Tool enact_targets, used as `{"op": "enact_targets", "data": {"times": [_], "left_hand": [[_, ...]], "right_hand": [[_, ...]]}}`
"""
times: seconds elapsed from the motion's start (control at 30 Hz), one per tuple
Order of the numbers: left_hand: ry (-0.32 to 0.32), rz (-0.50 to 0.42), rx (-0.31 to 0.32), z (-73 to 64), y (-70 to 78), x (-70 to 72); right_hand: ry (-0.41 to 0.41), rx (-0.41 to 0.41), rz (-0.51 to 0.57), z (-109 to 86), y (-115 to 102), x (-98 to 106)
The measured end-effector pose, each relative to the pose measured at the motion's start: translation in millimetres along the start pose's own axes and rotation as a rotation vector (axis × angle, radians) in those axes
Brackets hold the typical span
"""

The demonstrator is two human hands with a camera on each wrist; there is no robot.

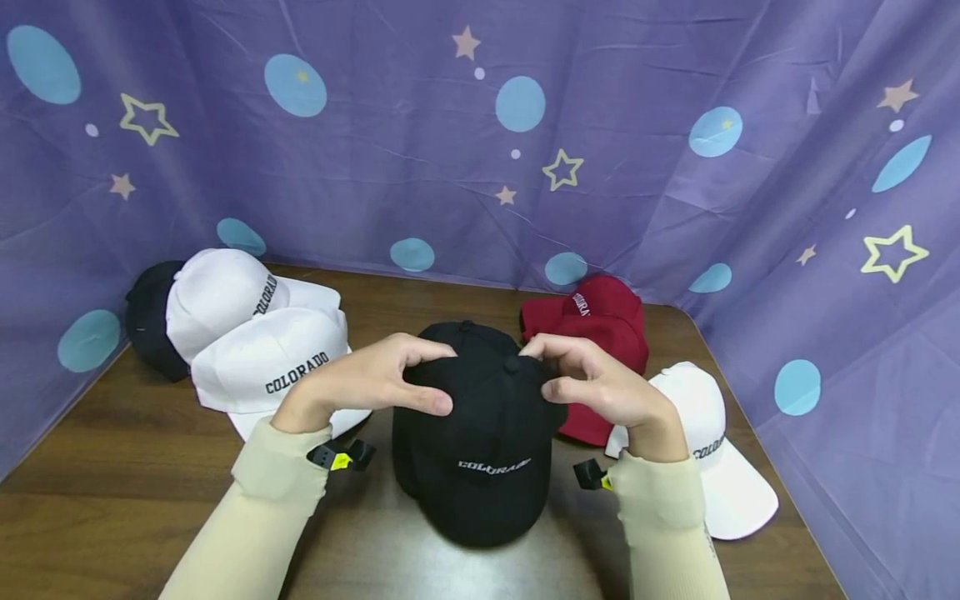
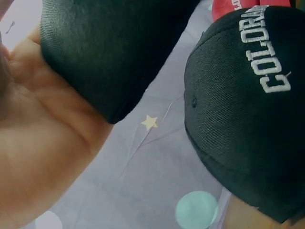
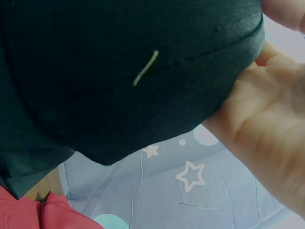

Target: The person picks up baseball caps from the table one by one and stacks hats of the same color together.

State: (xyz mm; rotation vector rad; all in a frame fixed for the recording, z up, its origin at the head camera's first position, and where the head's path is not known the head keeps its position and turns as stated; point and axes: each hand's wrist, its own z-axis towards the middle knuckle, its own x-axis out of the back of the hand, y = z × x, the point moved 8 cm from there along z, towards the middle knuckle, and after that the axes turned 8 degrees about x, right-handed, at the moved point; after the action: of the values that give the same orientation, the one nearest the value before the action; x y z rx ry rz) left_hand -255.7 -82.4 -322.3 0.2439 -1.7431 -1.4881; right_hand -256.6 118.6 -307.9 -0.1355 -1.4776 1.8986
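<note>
A black cap (image 1: 491, 433) with white COLORADO lettering is at the middle of the table, brim toward me. The crown of a second black cap (image 1: 465, 331) shows behind it, partly covered. My left hand (image 1: 382, 379) grips black cloth at the upper left, thumb in front and fingers partly hidden behind. From the other side, my right hand (image 1: 600, 387) pinches cloth near the top button between thumb and bent fingers. In the left wrist view, black cloth (image 2: 114, 52) lies against the palm, beside a lettered black cap (image 2: 238, 124). Dark cloth (image 3: 143, 95) fills much of the right wrist view.
White caps (image 1: 262, 358) are stacked at the left, with a black cap (image 1: 153, 321) behind them. Red caps (image 1: 611, 333) sit at the back right; a white cap (image 1: 697, 417) lies beyond my right forearm. A purple curtain (image 1: 450, 208) walls the wooden table (image 1: 112, 500).
</note>
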Motion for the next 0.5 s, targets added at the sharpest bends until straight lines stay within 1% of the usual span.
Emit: {"op": "enact_targets", "data": {"times": [0.13, 0.2, 0.3, 0.4, 0.5], "left_hand": [[-0.003, -0.045, -0.059, -0.6, -0.1, 2.0], [-0.008, -0.079, -0.09, -1.4, 0.8, 3.2], [-0.012, -0.144, -0.122, -2.9, 2.4, 5.1], [0.001, -0.211, -0.136, -4.5, 2.8, 9.5], [0.031, -0.286, -0.15, -6.4, 0.7, 16.5]], "right_hand": [[-0.005, 0.006, 0.0, 0.7, 3, 0], [-0.007, 0.013, 0.002, 1.3, 3, 0], [-0.002, 0.032, 0.009, 2.5, 4, 1], [0.011, 0.036, 0.022, 2.8, 7, 3], [0.034, 0.025, 0.029, 2.1, 13, 7]]}}
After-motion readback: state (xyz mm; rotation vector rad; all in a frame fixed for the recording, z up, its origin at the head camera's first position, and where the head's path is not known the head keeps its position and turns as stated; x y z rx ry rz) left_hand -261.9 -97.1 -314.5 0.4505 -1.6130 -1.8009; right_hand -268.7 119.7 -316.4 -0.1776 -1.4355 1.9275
